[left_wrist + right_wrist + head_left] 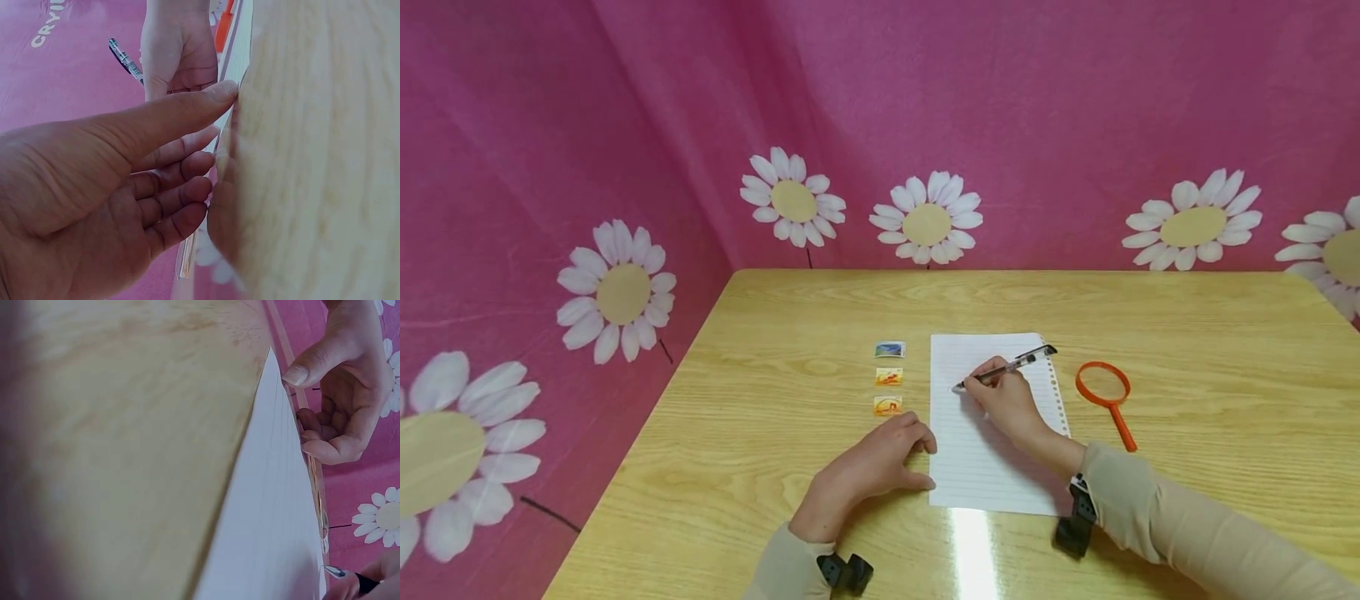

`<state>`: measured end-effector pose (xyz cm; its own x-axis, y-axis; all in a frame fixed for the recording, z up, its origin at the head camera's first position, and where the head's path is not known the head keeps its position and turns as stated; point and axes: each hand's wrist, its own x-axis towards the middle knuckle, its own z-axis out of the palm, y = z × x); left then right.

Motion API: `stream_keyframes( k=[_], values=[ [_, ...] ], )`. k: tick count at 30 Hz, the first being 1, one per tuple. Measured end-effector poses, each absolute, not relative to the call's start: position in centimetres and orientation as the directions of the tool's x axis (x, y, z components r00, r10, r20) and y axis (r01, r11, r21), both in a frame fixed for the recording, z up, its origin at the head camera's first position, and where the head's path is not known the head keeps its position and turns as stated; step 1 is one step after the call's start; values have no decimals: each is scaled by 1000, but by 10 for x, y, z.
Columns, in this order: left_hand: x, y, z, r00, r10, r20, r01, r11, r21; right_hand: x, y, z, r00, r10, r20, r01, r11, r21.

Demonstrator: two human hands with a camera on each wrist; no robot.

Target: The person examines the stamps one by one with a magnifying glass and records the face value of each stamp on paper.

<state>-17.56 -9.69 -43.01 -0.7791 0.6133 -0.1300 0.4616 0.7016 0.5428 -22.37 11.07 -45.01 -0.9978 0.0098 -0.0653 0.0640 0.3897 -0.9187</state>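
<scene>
A sheet of lined paper point(992, 475) lies on the wooden table, punched with holes along its right edge. My right hand point(1011, 407) pinches a black-capped clear pen point(1022, 361), its tip at the upper left part of the sheet. In the right wrist view the pen tip point(334, 571) meets the paper's edge as seen from there. My left hand point(883, 458) rests at the paper's left edge, thumb and fingertips touching down with the fingers loosely bent; the left wrist view shows nothing held in that hand point(125, 181).
Left of the paper, three small picture cards lie in a column: a blue one point(890, 350), a yellow one point(889, 377) and an orange-yellow one point(887, 406). An orange magnifying glass point(1118, 421) lies to the right. A pink flowered cloth point(1037, 108) hangs behind the table point(760, 400).
</scene>
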Motion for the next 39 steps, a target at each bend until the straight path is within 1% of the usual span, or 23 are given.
stream_keyframes(
  k=[5, 8, 16, 21, 30, 39],
  values=[
    [-176, -97, -433, -778, 611, -145, 447, 700, 557, -223, 111, -452, -1000, 1, -28, 25, 455, -890],
    [-176, -97, -434, -777, 612, -147, 445, 700, 559, -223, 111, -453, -1000, 1, -29, 27, 449, -893],
    [-177, -97, -434, -779, 609, -149, 445, 705, 553, -225, 114, -454, -996, 86, -27, 63, 446, -893],
    [-177, -97, -434, -781, 605, -152, 439, 706, 555, -226, 115, -455, -997, 59, -42, 63, 426, -903],
    [-178, -98, -433, -782, 604, -153, 432, 703, 564, -228, 115, -456, -999, 32, -24, 35, 419, -907],
    [-177, -98, -433, -772, 624, -120, 462, 680, 570, -227, 115, -455, -1000, 19, -18, 24, 452, -892]
  ],
)
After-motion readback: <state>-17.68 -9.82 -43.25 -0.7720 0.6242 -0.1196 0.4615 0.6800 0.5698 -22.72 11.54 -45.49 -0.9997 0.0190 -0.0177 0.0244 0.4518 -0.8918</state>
